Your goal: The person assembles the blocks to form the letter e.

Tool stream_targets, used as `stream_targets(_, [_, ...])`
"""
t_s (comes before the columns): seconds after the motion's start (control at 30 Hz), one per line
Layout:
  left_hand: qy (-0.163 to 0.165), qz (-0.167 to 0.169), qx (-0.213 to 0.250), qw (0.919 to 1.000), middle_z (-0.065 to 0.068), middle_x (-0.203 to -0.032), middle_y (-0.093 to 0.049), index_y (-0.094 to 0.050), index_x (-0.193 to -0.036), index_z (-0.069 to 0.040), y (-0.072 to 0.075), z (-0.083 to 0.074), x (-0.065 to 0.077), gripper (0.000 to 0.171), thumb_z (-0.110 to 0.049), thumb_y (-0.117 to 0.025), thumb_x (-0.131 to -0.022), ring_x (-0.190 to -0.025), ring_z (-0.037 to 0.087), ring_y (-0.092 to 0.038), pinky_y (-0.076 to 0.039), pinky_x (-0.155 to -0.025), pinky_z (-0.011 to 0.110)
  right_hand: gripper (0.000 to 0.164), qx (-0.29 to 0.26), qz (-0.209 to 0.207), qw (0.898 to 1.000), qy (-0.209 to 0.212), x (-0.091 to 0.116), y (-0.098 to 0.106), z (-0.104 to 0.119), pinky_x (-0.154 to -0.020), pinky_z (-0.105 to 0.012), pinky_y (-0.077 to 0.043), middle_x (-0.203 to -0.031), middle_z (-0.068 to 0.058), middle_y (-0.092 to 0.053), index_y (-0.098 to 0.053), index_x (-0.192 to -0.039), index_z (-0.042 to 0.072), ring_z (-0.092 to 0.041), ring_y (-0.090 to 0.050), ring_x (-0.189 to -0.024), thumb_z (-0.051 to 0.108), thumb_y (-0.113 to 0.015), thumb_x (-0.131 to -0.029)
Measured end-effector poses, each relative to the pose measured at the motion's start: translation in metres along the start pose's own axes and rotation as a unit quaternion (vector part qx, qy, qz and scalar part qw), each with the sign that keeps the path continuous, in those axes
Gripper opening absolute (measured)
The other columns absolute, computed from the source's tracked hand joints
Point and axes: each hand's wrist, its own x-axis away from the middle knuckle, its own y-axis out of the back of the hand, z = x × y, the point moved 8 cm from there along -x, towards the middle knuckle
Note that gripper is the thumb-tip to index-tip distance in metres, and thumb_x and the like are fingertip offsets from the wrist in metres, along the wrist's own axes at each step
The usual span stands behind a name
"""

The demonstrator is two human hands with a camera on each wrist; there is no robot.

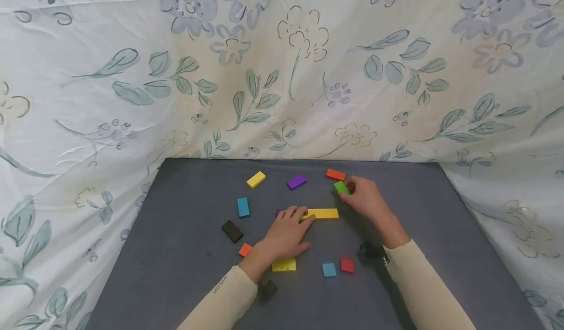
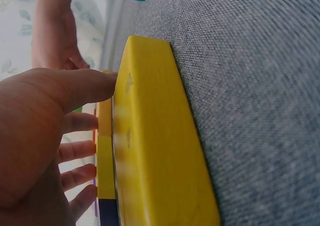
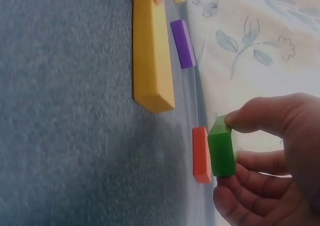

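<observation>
My right hand [image 1: 365, 198] pinches a small green block [image 3: 221, 151] between thumb and fingers, above the far right part of the table. Near the middle, my left hand [image 1: 285, 229] lies with fingers extended over a row of blocks, fingertips at its top. That row has a long orange-yellow block [image 1: 325, 214] on the right, a yellow block [image 2: 105, 166] in the middle and a dark purple one [image 2: 108, 212] at the left end, partly hidden by the hand. Another yellow block [image 1: 284, 265] lies on the near side, below the left palm, large in the left wrist view.
An orange-red block [image 1: 336, 175], a purple block [image 1: 296, 182] and a yellow one [image 1: 256, 179] lie farther back. On the left are blue [image 1: 243, 207], black [image 1: 232, 231] and orange [image 1: 245, 249] blocks. Light blue [image 1: 329, 270] and red [image 1: 347, 265] pieces lie nearer. Floral cloth [image 1: 299, 100] hangs behind.
</observation>
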Motion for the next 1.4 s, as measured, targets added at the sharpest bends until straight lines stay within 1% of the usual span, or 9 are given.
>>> stream_targets(0.27, [-0.004, -0.002, 0.002, 1.0, 0.006, -0.168, -0.037, -0.045, -0.168, -0.023, 0.001, -0.001, 0.0, 0.076, -0.051, -0.073, -0.103, -0.154, 0.03, -0.033, -0.033, -0.124, 0.052, 0.038, 0.006, -0.004, 1.0, 0.018, 0.003, -0.003, 0.01, -0.088, -0.052, -0.059, -0.11, -0.017, -0.073, -0.071, -0.123, -0.003, -0.032, -0.068, -0.099, 0.023, -0.082, -0.097])
stream_targets(0.47, [0.0, 0.003, 0.007, 1.0, 0.006, -0.169, -0.036, -0.045, -0.168, -0.023, 0.002, 0.0, 0.001, 0.076, -0.051, -0.074, -0.102, -0.154, 0.03, -0.033, -0.032, -0.124, 0.052, 0.039, -0.006, 0.007, 1.0, 0.011, 0.004, -0.009, 0.014, -0.086, -0.049, -0.06, -0.11, -0.016, -0.073, -0.071, -0.123, -0.002, -0.031, -0.068, -0.098, 0.025, -0.083, -0.097])
stream_targets(0.73, [0.0, 0.004, 0.008, 1.0, 0.005, -0.169, -0.036, -0.045, -0.167, -0.023, 0.003, -0.001, 0.002, 0.076, -0.051, -0.074, -0.102, -0.155, 0.03, -0.032, -0.032, -0.125, 0.052, 0.042, -0.001, 0.02, 1.0, 0.014, 0.005, -0.018, 0.013, -0.087, -0.05, -0.059, -0.11, -0.016, -0.073, -0.069, -0.125, -0.004, -0.031, -0.068, -0.097, 0.025, -0.082, -0.098])
stream_targets(1.0, [0.004, 0.008, 0.008, 0.9999, 0.005, -0.17, -0.035, -0.044, -0.168, -0.024, 0.002, -0.001, 0.003, 0.077, -0.051, -0.073, -0.103, -0.155, 0.029, -0.031, -0.031, -0.125, 0.051, 0.041, 0.0, 0.023, 1.0, 0.018, 0.005, -0.025, 0.014, -0.082, -0.048, -0.06, -0.107, -0.016, -0.073, -0.07, -0.123, -0.004, -0.03, -0.068, -0.092, 0.025, -0.083, -0.096])
stream_targets(1.4, [0.003, 0.005, 0.012, 0.9999, 0.006, -0.17, -0.035, -0.044, -0.168, -0.023, 0.003, -0.003, 0.005, 0.077, -0.051, -0.073, -0.103, -0.155, 0.03, -0.031, -0.031, -0.125, 0.052, 0.04, 0.006, 0.034, 0.999, 0.018, 0.003, -0.03, 0.009, -0.084, -0.05, -0.059, -0.108, -0.015, -0.072, -0.07, -0.124, -0.003, -0.03, -0.068, -0.094, 0.024, -0.082, -0.098])
